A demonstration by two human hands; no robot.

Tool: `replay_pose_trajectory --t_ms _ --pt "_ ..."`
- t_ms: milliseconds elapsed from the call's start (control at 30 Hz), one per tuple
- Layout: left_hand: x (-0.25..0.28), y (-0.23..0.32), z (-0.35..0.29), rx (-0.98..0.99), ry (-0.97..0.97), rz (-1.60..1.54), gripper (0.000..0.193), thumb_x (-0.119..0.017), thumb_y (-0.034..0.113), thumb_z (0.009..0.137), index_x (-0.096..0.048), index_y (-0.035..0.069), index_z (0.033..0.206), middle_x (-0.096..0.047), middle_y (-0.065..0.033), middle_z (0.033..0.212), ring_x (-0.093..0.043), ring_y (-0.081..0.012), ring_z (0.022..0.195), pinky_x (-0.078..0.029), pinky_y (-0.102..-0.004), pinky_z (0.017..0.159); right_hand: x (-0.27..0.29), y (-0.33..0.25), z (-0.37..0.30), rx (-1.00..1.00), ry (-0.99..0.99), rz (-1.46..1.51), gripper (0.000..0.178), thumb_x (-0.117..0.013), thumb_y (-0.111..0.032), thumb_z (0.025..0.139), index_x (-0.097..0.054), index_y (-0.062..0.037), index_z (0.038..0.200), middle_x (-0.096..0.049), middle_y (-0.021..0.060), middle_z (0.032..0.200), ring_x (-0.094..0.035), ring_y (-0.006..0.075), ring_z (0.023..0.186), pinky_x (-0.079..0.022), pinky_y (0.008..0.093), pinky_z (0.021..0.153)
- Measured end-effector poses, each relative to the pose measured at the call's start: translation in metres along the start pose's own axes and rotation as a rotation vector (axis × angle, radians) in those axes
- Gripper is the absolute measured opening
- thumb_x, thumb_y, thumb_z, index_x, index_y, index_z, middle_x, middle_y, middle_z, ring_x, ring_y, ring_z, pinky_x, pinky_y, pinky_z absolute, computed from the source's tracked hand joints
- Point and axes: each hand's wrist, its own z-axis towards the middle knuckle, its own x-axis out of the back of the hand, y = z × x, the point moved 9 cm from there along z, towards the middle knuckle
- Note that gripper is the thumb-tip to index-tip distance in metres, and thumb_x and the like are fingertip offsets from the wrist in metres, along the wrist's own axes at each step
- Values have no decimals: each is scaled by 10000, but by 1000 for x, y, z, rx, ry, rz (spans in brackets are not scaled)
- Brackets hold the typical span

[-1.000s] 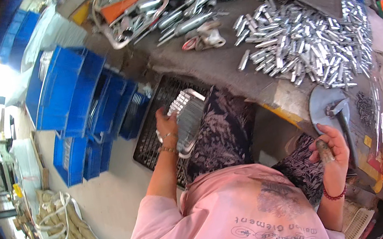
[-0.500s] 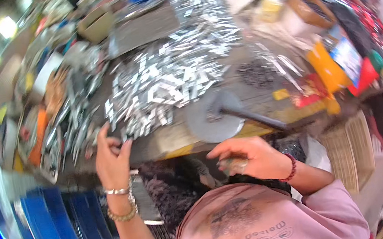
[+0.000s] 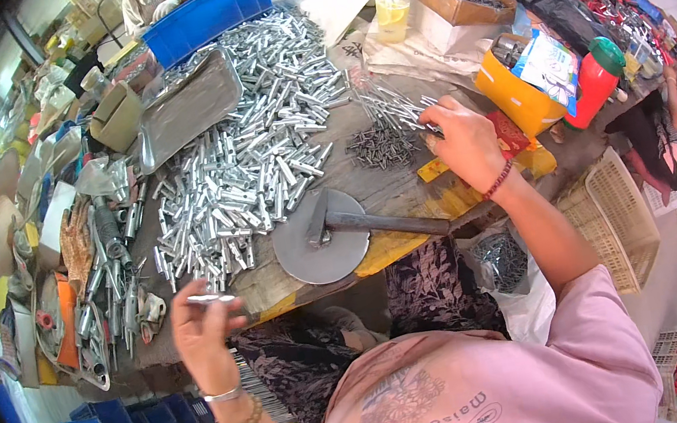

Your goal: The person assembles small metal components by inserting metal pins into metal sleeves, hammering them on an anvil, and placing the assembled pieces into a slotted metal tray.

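Observation:
My left hand [image 3: 206,329] is raised at the table's front edge, fingers curled round a short silver metal piece [image 3: 211,298]. Just beyond it spreads a big heap of similar silver metal tubes [image 3: 284,171]. My right hand [image 3: 466,144] reaches over the table to a bundle of thin metal rods [image 3: 389,106]. Its fingers are bent together at the rods' right end, and what they pinch is hidden. Left of that hand lies a pile of small dark pins [image 3: 381,146]. A hammer [image 3: 384,222] rests with its head on a round grey metal plate [image 3: 296,248].
A metal tray [image 3: 192,111] and a blue bin [image 3: 209,16] stand behind the heap. Tools and a glove [image 3: 76,242] crowd the left. At right are a yellow container [image 3: 520,92], a red bottle [image 3: 593,90] and a drink cup [image 3: 393,6]. Other people sit farther off.
My right hand has moved from in front of my body out to the thin rods. My left hand has drawn back slightly from the tubes, a silver piece now showing. The view has shifted.

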Motion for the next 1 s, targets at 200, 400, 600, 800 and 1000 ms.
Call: replay_pose_trajectory --t_ms 200,400,600,800,1000 --pt "-80 -12 -15 -92 -256 106 207 -755 -33 924 -732 11 1125 -723 -38 1016 -689 -89 884 -544 -218 763 -27 10 13 7 -41 -102 165 -791 -130 819 -716 -97 962 -690 117 1030 -711 366 949 -567 482 811" --pt "-110 4 -14 -384 -268 483 188 -784 1 880 -740 21 1061 -652 -48 933 -645 -143 794 -508 -277 704 7 -58 -11 192 -39 290 176 -760 -61 794 -685 -95 949 -686 79 939 -696 320 866 -574 421 766" --pt "-111 12 -13 -475 -269 617 147 -812 94 861 -764 65 997 -642 -72 917 -633 -243 800 -498 -354 686 -7 -141 -60 534 -199 435 201 -754 -61 774 -675 -85 957 -619 77 928 -687 280 840 -573 386 708" --pt "-116 21 -14 -548 -290 751 179 -812 51 834 -802 65 1012 -632 -70 883 -631 -225 812 -494 -329 723 -16 -160 -67 605 -229 328 190 -750 -98 775 -638 -86 928 -570 70 944 -675 263 832 -574 396 692" --pt "-115 17 -13 -576 -299 764 165 -807 56 841 -807 72 1006 -632 -70 884 -630 -233 817 -495 -336 727 -17 -161 -66 601 -218 358 234 -767 -81 749 -684 -92 968 -569 59 910 -671 262 793 -561 388 683"
